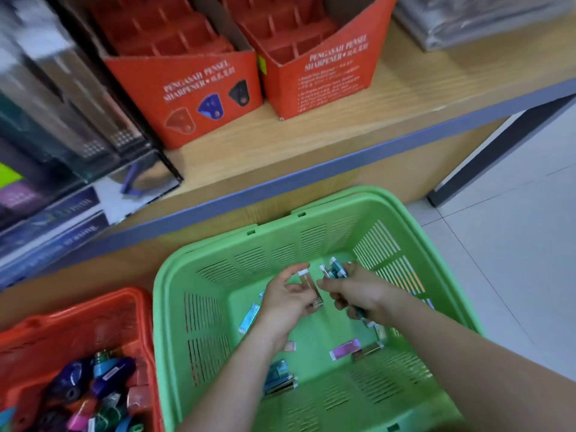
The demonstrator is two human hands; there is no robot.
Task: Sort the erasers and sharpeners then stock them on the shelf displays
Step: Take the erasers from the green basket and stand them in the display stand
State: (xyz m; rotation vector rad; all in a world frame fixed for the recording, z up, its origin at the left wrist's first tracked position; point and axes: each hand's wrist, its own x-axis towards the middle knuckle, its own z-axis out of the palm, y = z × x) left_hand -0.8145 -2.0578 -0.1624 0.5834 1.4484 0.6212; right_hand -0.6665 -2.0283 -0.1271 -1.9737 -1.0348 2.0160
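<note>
Erasers: crowding into right hand, clamped round them
Left hand: pinching one eraser
Risk: overfilling grip, spilling into basket

Head view, steeply down, close.

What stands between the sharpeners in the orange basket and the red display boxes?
Nothing visible. The sharpeners lie uncovered in the orange basket; the red display boxes stand open-topped on the shelf above.
</note>
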